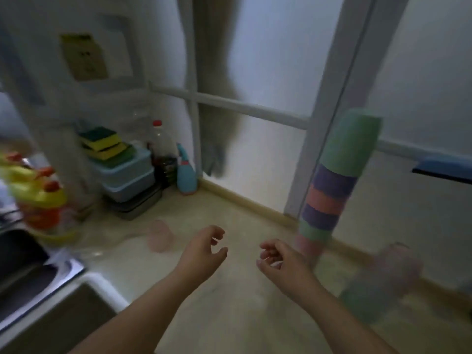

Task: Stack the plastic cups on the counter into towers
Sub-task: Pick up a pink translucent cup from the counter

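Observation:
A tall tower of stacked plastic cups [334, 185], green on top with purple, coral and green bands below, stands on the beige counter [229, 315] at the right. A blurred pink cup [160, 235] sits alone on the counter to the left. At the right, blurred pink and green cups [383, 282] lie low near the wall. My left hand [204, 249] hovers over the counter centre with curled, parted fingers and holds nothing. My right hand [278, 261] is just left of the tower's base, also empty with loosely curled fingers.
A steel sink [23, 272] is at the left edge. Yellow detergent bottles [40, 198] stand behind it. Stacked blue containers with sponges [122, 172], a dark bottle [163, 154] and a blue spray bottle [186, 175] fill the back corner. Frosted window panes back the counter.

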Action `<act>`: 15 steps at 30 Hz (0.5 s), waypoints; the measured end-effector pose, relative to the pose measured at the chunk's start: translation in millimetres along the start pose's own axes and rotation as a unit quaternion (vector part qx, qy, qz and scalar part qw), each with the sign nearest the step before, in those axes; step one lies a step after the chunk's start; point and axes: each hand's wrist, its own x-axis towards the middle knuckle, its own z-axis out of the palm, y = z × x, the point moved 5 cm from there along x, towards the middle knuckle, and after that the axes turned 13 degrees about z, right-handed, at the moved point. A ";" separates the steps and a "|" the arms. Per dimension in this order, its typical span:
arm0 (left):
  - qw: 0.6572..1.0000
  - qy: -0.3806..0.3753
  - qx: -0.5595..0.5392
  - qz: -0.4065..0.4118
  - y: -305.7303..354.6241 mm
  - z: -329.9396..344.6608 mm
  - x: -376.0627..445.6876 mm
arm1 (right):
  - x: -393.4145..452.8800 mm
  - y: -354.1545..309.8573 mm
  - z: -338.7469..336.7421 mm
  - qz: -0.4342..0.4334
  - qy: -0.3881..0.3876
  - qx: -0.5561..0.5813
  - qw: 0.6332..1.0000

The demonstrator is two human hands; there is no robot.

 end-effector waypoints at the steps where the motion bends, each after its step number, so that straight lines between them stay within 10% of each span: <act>1: 1.000 0.012 0.011 -0.014 -13.6 -14.3 -4.4 | 6.5 -4.0 15.8 0.000 -0.013 -0.004 1.000; 15: 0.981 -0.027 0.041 -0.186 -203.3 -99.6 35.4 | 101.5 -55.8 158.4 0.039 -0.070 -0.014 0.997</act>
